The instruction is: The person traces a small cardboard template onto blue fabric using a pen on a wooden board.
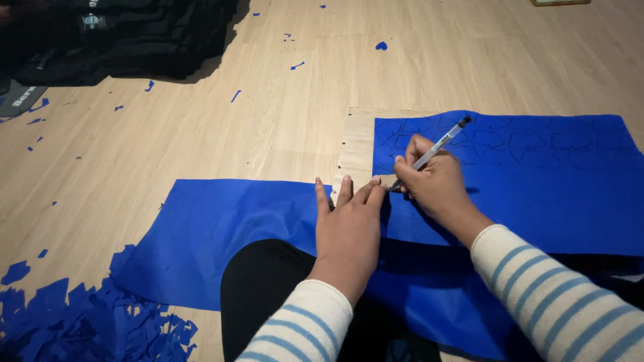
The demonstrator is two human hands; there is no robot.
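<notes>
Nearby, blue scraps [80, 328] run off the bottom edge, and a dark knee [268, 295] hides part of the blue sheet [221, 234] on the pale wood floor [201, 114]. The left hand [349, 228] lies flat, fingers loose, pressing a small template [387, 181]. The right hand [436, 184] pinches a pen [436, 147], tip at the template's edge. Farther off, dark bags [121, 33] are dim.

I wear a long-sleeved top, cream with thin pale-blue stripes running round each sleeve. My left sleeve [302, 328] shows at the bottom centre of the frame, my right sleeve [557, 295] at the lower right; both end in snug cuffs at the wrist. My black trouser knee [261, 288] shows at the bottom centre.
</notes>
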